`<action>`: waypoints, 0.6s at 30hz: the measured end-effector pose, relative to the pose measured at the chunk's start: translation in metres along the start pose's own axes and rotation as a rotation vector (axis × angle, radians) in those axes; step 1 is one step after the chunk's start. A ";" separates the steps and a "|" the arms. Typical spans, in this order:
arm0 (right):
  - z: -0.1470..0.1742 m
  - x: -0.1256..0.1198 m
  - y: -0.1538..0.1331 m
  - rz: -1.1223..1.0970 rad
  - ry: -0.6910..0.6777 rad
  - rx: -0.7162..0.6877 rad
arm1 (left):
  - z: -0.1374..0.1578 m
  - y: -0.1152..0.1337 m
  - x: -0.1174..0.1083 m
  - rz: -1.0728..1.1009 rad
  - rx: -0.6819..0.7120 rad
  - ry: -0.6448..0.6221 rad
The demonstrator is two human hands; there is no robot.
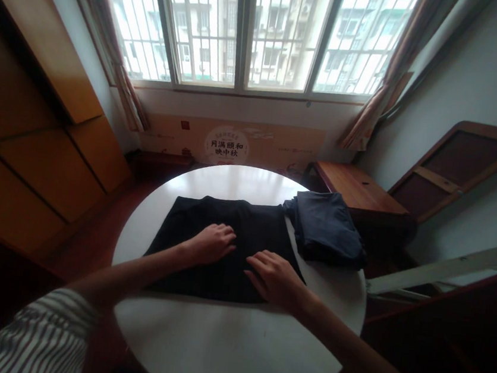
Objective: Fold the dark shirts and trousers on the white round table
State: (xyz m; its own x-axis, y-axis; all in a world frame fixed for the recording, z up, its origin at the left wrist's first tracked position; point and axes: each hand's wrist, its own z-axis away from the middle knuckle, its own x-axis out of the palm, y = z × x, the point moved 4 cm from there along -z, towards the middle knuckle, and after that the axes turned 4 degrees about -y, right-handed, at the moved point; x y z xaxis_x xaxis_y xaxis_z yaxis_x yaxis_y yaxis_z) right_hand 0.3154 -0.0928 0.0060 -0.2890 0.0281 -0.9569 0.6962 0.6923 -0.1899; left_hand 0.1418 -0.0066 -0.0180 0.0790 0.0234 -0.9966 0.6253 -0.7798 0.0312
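A black folded garment (206, 277) lies spread flat across the middle of the round white table (231, 340). My left hand (215, 242) rests over its centre, fingers loosely bent and stretched towards the right, gripping no cloth that I can see. Lower and to the right, my right hand (272, 276) lies over the same garment with its fingers extended and the thumb apart. Just right of the garment sits a stack of folded dark clothes (327, 225), near the table's edge; neither hand touches it.
A wooden bench or low table (360, 190) stands beyond the table at the right. Wooden cabinets (38, 180) line the left side. Behind the table, a printed cardboard panel (280, 145) leans beneath the barred window (275, 34). A pale beam (445, 269) runs along the right.
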 end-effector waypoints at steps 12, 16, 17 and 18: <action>-0.013 0.000 0.029 -0.251 0.026 0.026 | 0.079 0.082 0.027 -0.086 0.161 -0.112; -0.072 -0.003 0.072 -0.370 -0.030 0.113 | 0.067 0.090 0.022 -0.135 0.072 -0.140; -0.091 -0.003 0.087 -0.362 -0.061 0.179 | 0.064 0.091 0.022 -0.151 0.059 -0.129; -0.109 -0.003 0.100 -0.353 -0.079 0.220 | 0.061 0.092 0.023 -0.163 0.055 -0.113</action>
State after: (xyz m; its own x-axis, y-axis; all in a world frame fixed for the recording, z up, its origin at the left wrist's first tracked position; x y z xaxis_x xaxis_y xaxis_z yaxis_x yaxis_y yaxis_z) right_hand 0.3144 0.0554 0.0139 -0.4896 -0.2452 -0.8368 0.6895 0.4786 -0.5436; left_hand 0.1533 -0.1159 -0.0429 -0.1090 0.0839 -0.9905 0.5793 -0.8044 -0.1319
